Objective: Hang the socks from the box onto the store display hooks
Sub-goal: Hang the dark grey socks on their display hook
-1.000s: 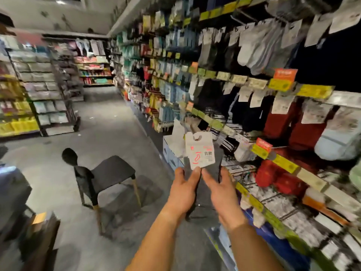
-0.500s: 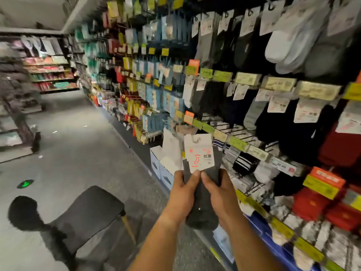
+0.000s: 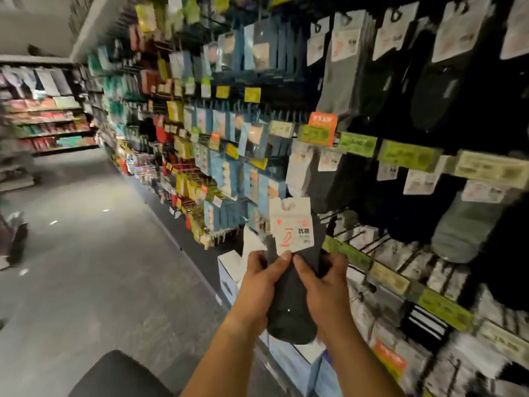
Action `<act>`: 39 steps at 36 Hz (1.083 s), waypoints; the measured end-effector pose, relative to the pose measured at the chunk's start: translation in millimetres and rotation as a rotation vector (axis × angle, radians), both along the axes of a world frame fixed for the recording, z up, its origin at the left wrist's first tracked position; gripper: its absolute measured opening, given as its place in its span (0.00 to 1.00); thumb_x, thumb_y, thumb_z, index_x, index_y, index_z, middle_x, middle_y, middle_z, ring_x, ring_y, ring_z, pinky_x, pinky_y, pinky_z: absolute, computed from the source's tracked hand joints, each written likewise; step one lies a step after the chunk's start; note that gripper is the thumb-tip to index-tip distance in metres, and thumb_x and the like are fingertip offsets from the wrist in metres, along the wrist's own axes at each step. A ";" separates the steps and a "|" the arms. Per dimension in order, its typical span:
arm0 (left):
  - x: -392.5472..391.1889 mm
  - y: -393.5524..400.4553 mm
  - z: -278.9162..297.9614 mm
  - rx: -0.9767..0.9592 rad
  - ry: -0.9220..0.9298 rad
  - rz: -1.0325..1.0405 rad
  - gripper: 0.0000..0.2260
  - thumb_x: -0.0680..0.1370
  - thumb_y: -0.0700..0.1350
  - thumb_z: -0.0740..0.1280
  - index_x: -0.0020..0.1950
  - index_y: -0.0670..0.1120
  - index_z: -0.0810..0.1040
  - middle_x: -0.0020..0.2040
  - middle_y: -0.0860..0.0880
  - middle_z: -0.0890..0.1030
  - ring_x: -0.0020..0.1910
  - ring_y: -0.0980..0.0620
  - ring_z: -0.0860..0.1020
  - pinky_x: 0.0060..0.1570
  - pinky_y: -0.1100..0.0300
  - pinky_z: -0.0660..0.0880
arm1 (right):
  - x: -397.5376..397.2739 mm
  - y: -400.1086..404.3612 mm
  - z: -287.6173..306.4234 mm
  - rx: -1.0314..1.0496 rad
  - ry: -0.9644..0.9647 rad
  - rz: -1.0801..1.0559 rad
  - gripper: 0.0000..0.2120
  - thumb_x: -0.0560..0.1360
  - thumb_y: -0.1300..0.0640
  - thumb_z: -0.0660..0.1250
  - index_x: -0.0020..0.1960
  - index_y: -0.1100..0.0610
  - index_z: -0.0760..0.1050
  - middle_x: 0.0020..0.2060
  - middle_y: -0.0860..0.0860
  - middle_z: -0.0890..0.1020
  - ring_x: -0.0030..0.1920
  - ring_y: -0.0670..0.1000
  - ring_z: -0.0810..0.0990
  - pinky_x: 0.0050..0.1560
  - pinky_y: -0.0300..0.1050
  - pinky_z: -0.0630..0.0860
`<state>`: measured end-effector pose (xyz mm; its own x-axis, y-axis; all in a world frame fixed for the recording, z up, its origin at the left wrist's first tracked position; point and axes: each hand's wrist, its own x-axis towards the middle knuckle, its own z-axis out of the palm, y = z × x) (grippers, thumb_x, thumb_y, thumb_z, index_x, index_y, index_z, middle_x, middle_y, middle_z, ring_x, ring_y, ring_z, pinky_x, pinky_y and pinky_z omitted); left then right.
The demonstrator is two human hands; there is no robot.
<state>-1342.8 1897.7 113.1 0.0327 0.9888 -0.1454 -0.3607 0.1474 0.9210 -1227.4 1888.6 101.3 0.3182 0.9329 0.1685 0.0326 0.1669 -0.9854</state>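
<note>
A dark grey pair of socks [image 3: 290,308] with a white card label [image 3: 292,226] is held upright in front of me, label on top. My left hand [image 3: 259,285] grips its left side and my right hand [image 3: 323,285] grips its right side, thumbs meeting just under the label. To the right stands the display wall, its hooks [image 3: 352,216] loaded with black, grey and white socks. A white and blue box [image 3: 229,270] sits on the floor behind my hands, partly hidden by them.
Yellow-green price tags [image 3: 357,143] run along the rails of the display. A dark chair seat [image 3: 120,373] is at the bottom left. The grey aisle floor [image 3: 100,239] stretches away to the left, with more shelves [image 3: 48,118] at its far end.
The view has swung up and right toward the display, and the chair has dropped to the bottom edge. Both hands have closed further round the socks, still holding them upright.
</note>
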 end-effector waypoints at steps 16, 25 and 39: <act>-48.6 217.4 -4.4 -0.009 -0.071 -0.360 0.17 0.78 0.41 0.71 0.62 0.39 0.69 0.56 0.37 0.83 0.51 0.40 0.85 0.47 0.47 0.82 | -73.2 177.8 -7.5 0.003 -0.087 -0.432 0.09 0.71 0.47 0.75 0.50 0.45 0.79 0.50 0.47 0.83 0.47 0.43 0.83 0.48 0.44 0.81; -57.2 279.8 -14.5 -0.065 -0.157 -0.502 0.26 0.76 0.56 0.67 0.68 0.40 0.73 0.59 0.39 0.84 0.57 0.39 0.83 0.58 0.41 0.80 | -85.9 211.2 -12.5 0.042 0.021 -0.559 0.09 0.76 0.55 0.72 0.53 0.43 0.78 0.47 0.40 0.85 0.49 0.45 0.84 0.53 0.53 0.81; -56.9 323.2 -30.6 0.058 -0.077 -0.496 0.09 0.81 0.43 0.68 0.61 0.45 0.75 0.54 0.48 0.86 0.53 0.48 0.85 0.50 0.51 0.81 | -78.9 233.8 -4.4 0.027 0.268 -0.611 0.05 0.77 0.53 0.70 0.52 0.48 0.81 0.48 0.44 0.86 0.49 0.47 0.85 0.54 0.50 0.81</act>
